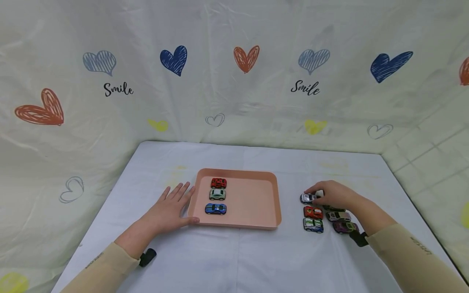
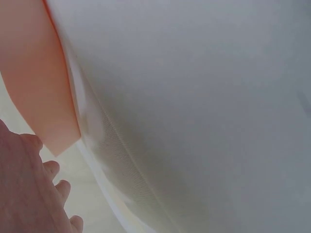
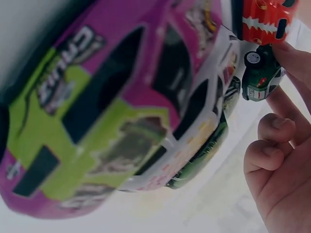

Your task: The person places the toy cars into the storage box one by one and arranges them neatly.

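Observation:
My left hand (image 1: 166, 209) lies spread at the left end of a pink tray (image 1: 253, 203), thumb against its near left corner; the left wrist view shows the fingers beside the tray wall (image 2: 48, 97). Three toy cars sit in the tray: a red one (image 1: 218, 183), a pale green one (image 1: 218, 194) and a blue one (image 1: 215, 208). To the right of the tray, my right hand (image 1: 337, 194) pinches a silver-looking toy car (image 1: 306, 198) between thumb and finger. In the right wrist view, the pinched car (image 3: 260, 80) shows a dark green side.
Near the right hand are more toy cars: a red one (image 1: 313, 212), a white-and-green one (image 1: 313, 225), a greyish one (image 1: 338, 216), a purple one (image 1: 342, 227) and a dark green one partly hidden by the hand. A heart-printed sheet (image 1: 234, 97) hangs behind the white table (image 1: 205, 260).

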The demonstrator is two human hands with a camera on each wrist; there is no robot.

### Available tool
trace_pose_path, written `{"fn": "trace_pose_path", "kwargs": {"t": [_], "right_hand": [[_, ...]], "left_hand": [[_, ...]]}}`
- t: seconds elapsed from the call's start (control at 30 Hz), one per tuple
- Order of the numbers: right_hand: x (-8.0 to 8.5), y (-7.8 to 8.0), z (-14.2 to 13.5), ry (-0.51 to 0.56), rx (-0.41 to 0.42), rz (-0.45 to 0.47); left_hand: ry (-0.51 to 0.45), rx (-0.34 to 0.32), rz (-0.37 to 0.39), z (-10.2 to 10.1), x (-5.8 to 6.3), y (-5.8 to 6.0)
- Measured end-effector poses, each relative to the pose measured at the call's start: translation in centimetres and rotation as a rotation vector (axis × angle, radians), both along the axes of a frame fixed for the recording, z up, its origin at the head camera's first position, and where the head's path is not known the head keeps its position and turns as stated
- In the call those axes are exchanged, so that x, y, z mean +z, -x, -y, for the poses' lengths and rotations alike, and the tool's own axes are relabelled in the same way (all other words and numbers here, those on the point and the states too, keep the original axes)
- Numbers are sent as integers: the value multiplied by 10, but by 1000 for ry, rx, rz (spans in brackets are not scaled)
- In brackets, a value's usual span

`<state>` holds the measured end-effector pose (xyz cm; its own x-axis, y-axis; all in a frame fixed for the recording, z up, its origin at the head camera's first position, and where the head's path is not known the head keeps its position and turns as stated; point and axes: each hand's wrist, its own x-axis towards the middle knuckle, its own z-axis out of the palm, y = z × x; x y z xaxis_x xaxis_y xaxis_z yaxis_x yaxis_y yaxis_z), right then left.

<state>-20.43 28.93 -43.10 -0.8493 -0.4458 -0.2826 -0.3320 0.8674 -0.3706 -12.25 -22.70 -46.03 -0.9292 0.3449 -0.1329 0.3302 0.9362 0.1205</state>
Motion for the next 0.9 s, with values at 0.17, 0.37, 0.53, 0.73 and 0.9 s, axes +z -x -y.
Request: {"fn": "trace_pose_path", "kwargs": {"t": [0.17, 0.37, 0.53, 0.73, 0.9], "right_hand": [[3, 2, -2, -5, -20, -2], [11, 3, -1, 6, -16, -1], [19, 4, 0, 46, -41, 19], [25, 6, 6, 97, -66, 51], [31, 9, 13, 110, -65, 60]], "left_hand": [[-17, 2, -1, 0, -1, 0], [-40, -2, -12, 1, -3, 0], [-34, 2, -9, 0, -1, 0], [-21, 0, -9, 0, -1, -1], [-28, 1, -2, 0, 0, -1]]}}
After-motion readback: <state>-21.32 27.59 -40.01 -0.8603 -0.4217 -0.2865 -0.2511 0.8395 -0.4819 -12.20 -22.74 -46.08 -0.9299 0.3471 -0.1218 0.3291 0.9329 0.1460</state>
